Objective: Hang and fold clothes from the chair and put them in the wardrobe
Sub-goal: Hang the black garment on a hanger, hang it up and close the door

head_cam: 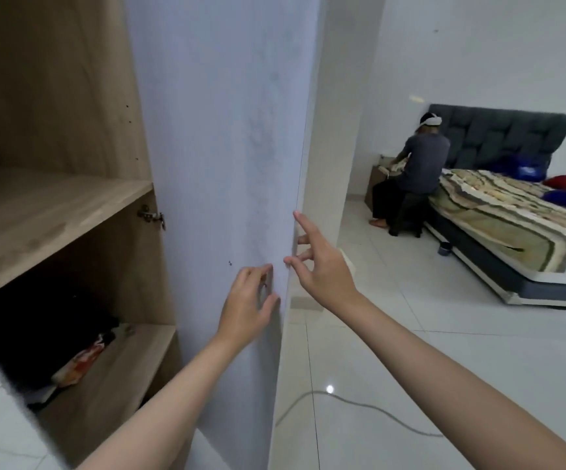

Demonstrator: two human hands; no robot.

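Observation:
The wooden wardrobe [54, 212] stands open on the left, its white door [227, 147] swung out toward me. My left hand [247, 300] rests against the inner face of the door near its free edge, fingers curled and holding nothing. My right hand [319, 262] is at the door's free edge, fingers spread, some reaching round the outer side. On the lower shelf [112, 371] lie dark clothes [37, 337] and an orange and white item [81, 364]. The upper shelf [47, 215] is bare wood. No chair is in view.
A metal hinge [151, 215] sits on the wardrobe side. A white cable [359, 403] runs across the glossy tiled floor. A bed [512, 225] with a dark headboard stands at the right, with a person [414, 178] sitting at its edge facing away.

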